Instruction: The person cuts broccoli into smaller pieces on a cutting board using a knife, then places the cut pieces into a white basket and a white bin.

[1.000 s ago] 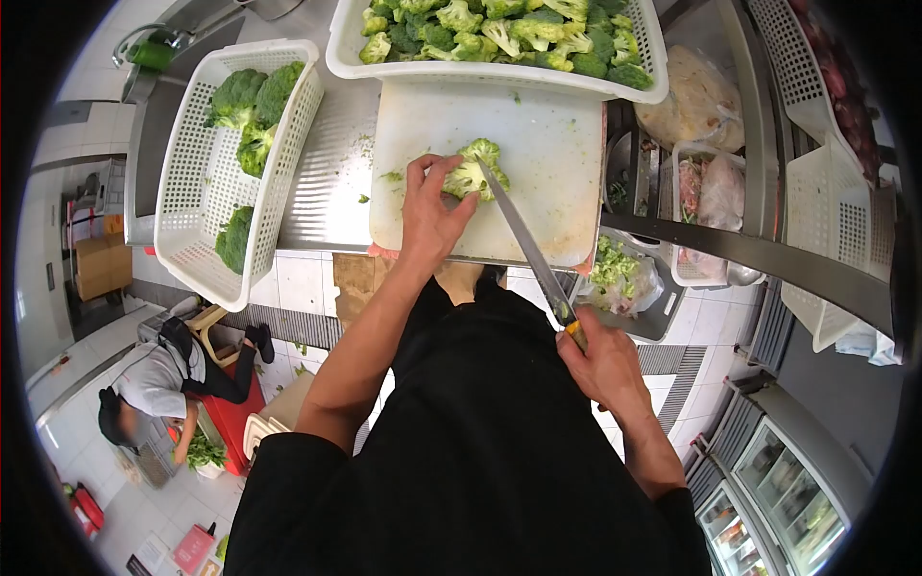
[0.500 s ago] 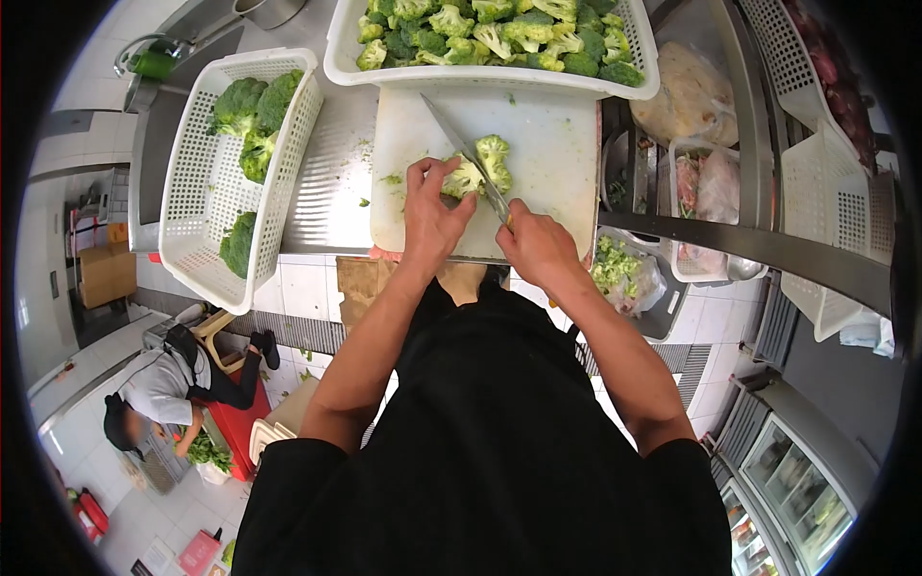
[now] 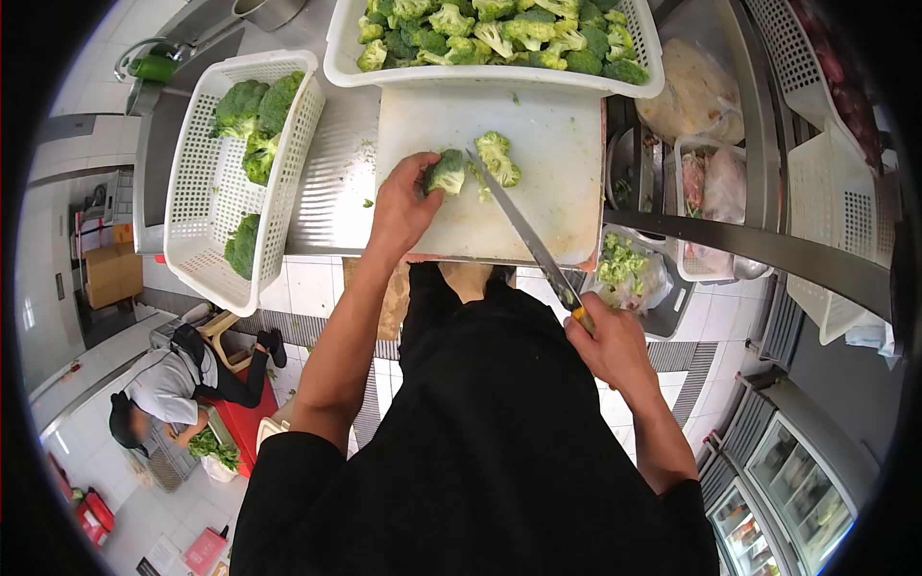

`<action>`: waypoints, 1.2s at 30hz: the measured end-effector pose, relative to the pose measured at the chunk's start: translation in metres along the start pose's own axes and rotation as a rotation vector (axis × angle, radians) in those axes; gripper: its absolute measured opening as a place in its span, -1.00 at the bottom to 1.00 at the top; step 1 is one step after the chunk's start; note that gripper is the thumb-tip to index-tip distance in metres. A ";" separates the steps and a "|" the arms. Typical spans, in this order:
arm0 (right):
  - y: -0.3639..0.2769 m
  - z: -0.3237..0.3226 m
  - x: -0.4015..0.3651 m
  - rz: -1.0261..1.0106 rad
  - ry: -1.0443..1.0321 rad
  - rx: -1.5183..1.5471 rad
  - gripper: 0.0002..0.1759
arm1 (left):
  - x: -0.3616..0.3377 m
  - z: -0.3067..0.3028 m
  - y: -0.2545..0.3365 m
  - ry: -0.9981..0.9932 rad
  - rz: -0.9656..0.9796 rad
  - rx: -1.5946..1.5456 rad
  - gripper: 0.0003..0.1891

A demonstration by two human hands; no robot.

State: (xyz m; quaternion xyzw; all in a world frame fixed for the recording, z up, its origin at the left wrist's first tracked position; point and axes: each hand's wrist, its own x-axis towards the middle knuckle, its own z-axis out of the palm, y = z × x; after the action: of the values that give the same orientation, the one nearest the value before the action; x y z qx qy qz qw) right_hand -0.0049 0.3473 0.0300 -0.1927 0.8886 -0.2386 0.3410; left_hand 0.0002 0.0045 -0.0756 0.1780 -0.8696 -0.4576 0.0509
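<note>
My left hand (image 3: pixel 403 204) grips a broccoli piece (image 3: pixel 446 172) on the white cutting board (image 3: pixel 547 125). A cut floret (image 3: pixel 497 157) lies just to its right on the board. My right hand (image 3: pixel 608 344) holds a long knife (image 3: pixel 523 228) by its yellow handle, pulled back off the board's near edge; the blade tip points at the gap between the two pieces.
A white basket (image 3: pixel 346 67) of cut florets sits behind the board. A second basket (image 3: pixel 192 182) with whole broccoli heads stands to the left on the steel counter (image 3: pixel 336 163). Bagged food (image 3: pixel 706 182) and a bin of trimmings (image 3: pixel 624 274) lie right. A person (image 3: pixel 173 389) crouches on the floor, lower left.
The knife has cut through the broccoli and drawn back toward me with my right hand. My left hand shifted left with one piece, leaving a floret on the board.
</note>
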 end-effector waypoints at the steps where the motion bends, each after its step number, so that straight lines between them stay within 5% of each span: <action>1: 0.000 -0.001 -0.006 0.003 -0.005 0.000 -0.68 | -0.001 -0.003 0.005 -0.003 -0.006 0.000 -0.41; 13: -0.014 -0.001 -0.001 -0.061 -0.019 -0.131 -0.73 | 0.010 -0.007 0.016 -0.031 0.148 0.127 -0.51; 25: -0.045 0.001 0.021 -0.184 -0.004 -0.357 -0.77 | 0.003 -0.007 0.007 -0.040 0.064 0.002 -0.47; 31: -0.019 0.024 0.066 -0.163 -0.022 -0.281 -0.70 | -0.003 -0.016 0.003 -0.106 0.069 -0.087 -0.44; 34: -0.007 0.005 0.072 0.089 -0.317 0.128 -0.61 | -0.006 -0.024 -0.002 -0.135 0.114 -0.070 -0.44; 36: -0.004 0.005 0.058 0.019 -0.221 0.021 -0.62 | -0.010 -0.025 -0.003 -0.136 0.096 -0.061 -0.45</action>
State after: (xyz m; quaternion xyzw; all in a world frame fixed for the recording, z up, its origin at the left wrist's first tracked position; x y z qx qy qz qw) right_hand -0.0412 0.3137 -0.0007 -0.2056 0.8450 -0.2218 0.4410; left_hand 0.0168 -0.0130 -0.0627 0.1032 -0.8643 -0.4919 0.0190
